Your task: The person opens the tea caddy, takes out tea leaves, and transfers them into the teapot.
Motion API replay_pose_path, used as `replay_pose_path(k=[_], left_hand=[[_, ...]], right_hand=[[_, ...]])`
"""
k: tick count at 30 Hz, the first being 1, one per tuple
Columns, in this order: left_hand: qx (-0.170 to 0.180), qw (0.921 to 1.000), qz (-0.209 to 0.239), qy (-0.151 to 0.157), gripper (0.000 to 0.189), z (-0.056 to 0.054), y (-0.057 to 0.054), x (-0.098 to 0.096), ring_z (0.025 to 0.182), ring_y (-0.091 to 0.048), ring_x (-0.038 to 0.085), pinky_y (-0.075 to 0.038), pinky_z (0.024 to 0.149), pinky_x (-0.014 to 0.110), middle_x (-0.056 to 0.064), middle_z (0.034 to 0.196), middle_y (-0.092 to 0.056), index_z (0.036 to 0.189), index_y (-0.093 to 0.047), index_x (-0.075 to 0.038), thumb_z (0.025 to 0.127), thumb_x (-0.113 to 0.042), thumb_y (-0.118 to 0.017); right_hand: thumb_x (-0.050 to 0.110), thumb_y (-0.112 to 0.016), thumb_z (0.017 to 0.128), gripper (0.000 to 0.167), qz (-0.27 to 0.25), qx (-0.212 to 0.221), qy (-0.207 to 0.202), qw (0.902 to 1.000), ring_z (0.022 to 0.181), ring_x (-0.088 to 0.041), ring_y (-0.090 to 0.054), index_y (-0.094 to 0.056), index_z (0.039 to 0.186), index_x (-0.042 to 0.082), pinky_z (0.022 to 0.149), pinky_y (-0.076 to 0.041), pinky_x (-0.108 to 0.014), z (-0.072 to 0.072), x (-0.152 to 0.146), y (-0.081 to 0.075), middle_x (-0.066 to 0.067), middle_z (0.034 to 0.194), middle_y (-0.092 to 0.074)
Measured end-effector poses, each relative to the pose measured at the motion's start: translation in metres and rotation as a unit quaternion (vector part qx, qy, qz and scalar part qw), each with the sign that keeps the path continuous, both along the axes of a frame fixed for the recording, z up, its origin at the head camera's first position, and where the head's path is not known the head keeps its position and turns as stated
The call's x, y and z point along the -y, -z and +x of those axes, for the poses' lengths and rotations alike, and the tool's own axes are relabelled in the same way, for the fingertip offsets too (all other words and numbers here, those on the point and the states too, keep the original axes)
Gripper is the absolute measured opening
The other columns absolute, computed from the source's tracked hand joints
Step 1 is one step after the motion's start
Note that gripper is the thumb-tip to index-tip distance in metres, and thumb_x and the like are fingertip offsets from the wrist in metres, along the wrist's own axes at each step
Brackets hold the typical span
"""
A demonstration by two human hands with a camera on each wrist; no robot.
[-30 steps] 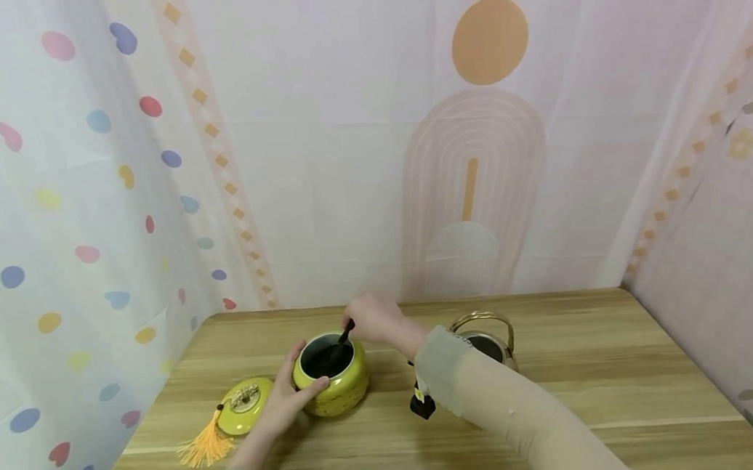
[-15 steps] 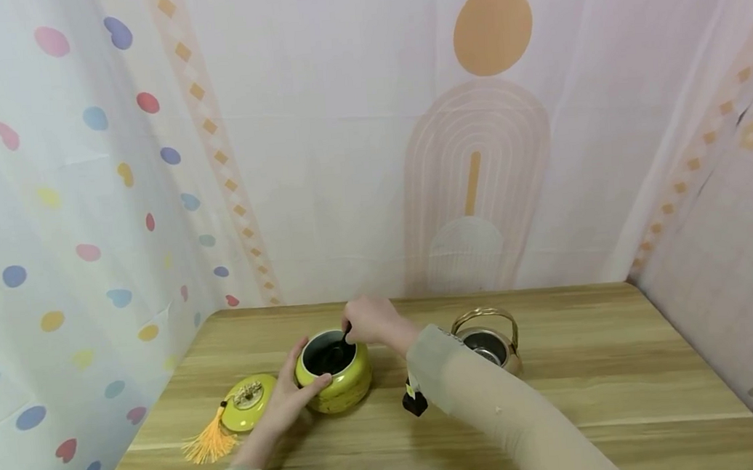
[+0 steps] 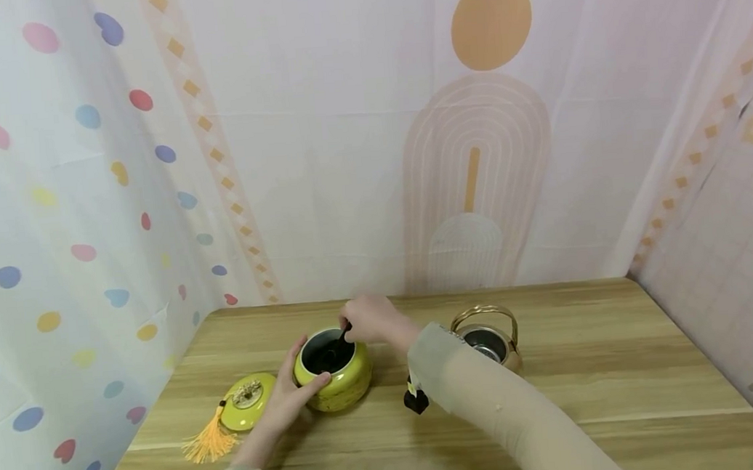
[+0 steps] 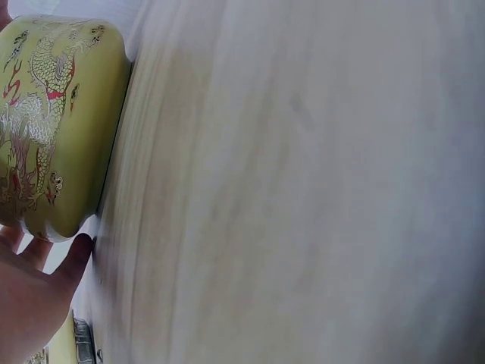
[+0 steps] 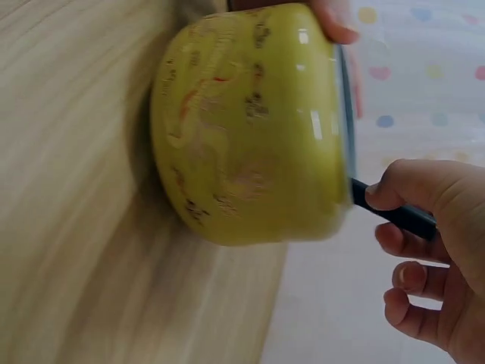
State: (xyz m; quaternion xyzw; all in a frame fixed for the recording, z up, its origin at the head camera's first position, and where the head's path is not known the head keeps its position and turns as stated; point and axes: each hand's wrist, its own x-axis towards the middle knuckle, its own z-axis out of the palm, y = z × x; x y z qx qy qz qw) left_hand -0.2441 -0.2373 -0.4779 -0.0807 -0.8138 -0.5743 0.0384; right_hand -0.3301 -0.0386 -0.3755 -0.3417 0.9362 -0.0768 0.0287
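A yellow-green ceramic jar (image 3: 347, 391) with a dragon pattern stands on the wooden table, its dark mouth uncovered. My left hand (image 3: 283, 400) holds it from the left, thumb at the near side of the rim and fingers round the far side. Over the jar's right rim, my right hand (image 3: 372, 319) pinches the black handle of a spoon (image 5: 409, 218) between thumb and forefinger, the other fingers loosely curled. The handle slants down into the jar, where the spoon's far end is mostly lost in the dark. A matching lid (image 3: 237, 418) lies left of the jar, near my left wrist.
An orange tassel (image 3: 209, 442) hangs off the lid onto the table (image 3: 622, 378). To the right, a metal teapot (image 3: 514, 362) with a raised golden handle stands uncovered, partly behind my right sleeve (image 3: 492, 394). A patterned curtain (image 3: 334, 194) rises behind the table's back edge.
My right hand has sunk slightly toward the jar's mouth, with the spoon deeper inside. The right sleeve has shifted a little left, showing more of the teapot. My left hand keeps its hold.
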Motion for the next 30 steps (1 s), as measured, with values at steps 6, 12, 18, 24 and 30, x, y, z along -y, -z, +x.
replay_pose_path(k=[6,12,18,24,30], left_hand=[[-0.004,1.0,-0.001,-0.003,0.084,0.001,0.0,0.002,0.141,-0.018,0.04,-0.017,0.111,0.058,0.02,0.156,-0.019,0.155,-0.02,-0.014,0.089,-0.02,-0.072],[0.0,1.0,-0.007,-0.002,0.084,0.002,0.001,0.003,0.141,-0.018,0.039,-0.019,0.11,0.058,0.019,0.157,-0.018,0.155,-0.018,-0.014,0.09,-0.019,-0.071],[0.006,0.9999,-0.01,-0.002,0.082,0.002,0.002,0.004,0.141,-0.018,0.039,-0.02,0.109,0.058,0.018,0.157,-0.018,0.155,-0.019,-0.016,0.091,-0.021,-0.07],[0.006,0.9999,-0.012,-0.003,0.083,0.001,0.003,0.006,0.142,-0.017,0.037,-0.019,0.11,0.058,0.017,0.158,-0.017,0.155,-0.019,-0.016,0.091,-0.023,-0.07],[0.006,1.0,-0.004,0.0,0.083,0.0,0.003,0.006,0.142,-0.018,0.037,-0.019,0.11,0.058,0.017,0.157,-0.018,0.155,-0.018,-0.015,0.091,-0.024,-0.07]], right_hand=[[0.021,-0.071,0.089,0.012,-0.009,0.024,-0.014,0.9996,0.082,-0.006,-0.061,-0.076,0.1,0.017,0.068,-0.05,-0.023,-0.001,-0.003,-0.009,0.008,0.095,-0.069],[0.022,-0.071,0.09,0.017,-0.018,0.056,-0.024,0.998,0.093,-0.008,-0.063,-0.077,0.105,0.016,0.077,-0.051,-0.023,0.002,-0.002,0.0,0.007,0.103,-0.07],[0.025,-0.07,0.091,0.02,-0.049,0.058,-0.024,0.9968,0.1,-0.01,-0.062,-0.075,0.108,0.015,0.085,-0.049,-0.025,0.007,-0.003,0.012,0.005,0.107,-0.069],[0.027,-0.07,0.09,0.019,-0.099,0.05,-0.01,0.9938,0.1,-0.01,-0.062,-0.076,0.105,0.016,0.086,-0.048,-0.025,0.012,-0.005,0.021,0.007,0.104,-0.07],[0.026,-0.07,0.091,0.018,-0.134,0.049,0.004,0.9897,0.102,-0.01,-0.061,-0.077,0.104,0.017,0.086,-0.048,-0.025,0.013,-0.008,0.024,0.008,0.105,-0.07]])
